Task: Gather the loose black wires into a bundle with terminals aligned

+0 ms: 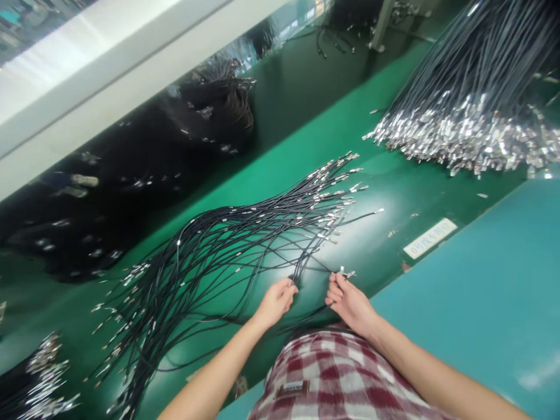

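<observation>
Both hands work at the near edge of the green desk (pixel 394 192): the left hand (pixel 275 300) is curled around a few black wires, and the right hand (pixel 350 300) pinches some metal-tipped wire ends (pixel 345 273) between fingertips. A loose fan of black terminal wires (pixel 227 245) spreads just ahead of them. Sorting seems under way; next would likely be aligning the tips evenly. A dense bundle of wires (pixel 464 134) lies well apart, upper right.
</observation>
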The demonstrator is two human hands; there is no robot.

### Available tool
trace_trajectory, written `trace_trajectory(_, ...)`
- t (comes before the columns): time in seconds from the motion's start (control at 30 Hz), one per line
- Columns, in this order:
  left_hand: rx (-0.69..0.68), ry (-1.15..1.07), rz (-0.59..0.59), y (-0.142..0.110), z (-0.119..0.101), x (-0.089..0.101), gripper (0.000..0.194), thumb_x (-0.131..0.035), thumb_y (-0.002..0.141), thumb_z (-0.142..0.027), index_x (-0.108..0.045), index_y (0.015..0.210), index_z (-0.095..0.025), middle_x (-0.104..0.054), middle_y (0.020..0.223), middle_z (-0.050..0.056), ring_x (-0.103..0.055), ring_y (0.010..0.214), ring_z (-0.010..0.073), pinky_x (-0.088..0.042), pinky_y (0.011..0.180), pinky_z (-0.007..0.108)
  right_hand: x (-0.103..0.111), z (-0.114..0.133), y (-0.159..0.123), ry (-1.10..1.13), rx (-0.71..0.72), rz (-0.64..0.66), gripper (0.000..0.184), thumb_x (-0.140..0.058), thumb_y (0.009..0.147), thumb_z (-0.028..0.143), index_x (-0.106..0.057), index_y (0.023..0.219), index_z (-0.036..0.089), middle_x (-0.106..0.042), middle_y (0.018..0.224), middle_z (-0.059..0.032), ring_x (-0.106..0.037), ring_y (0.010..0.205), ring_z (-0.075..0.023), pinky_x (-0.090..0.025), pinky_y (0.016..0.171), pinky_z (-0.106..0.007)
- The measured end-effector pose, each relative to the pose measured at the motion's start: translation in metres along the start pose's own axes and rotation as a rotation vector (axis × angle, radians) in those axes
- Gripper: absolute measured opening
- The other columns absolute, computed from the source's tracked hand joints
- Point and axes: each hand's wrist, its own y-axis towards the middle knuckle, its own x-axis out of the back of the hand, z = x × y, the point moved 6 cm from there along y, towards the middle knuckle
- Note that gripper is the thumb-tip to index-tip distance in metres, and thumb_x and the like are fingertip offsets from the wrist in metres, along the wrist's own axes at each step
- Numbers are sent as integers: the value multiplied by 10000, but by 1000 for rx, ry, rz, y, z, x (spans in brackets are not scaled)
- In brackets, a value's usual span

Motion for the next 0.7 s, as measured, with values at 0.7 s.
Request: trace_trajectory(0.7,38,305,167,24,-12,-27,262,-508,882,-326,-605,731,-135,-404,515,-53,-365,496,97,-283,499,227,11,64,10,-28,194,-362,146,-530,904,174,-539,759,175,-439,512,60,-196,360,-34,-151,296,-121)
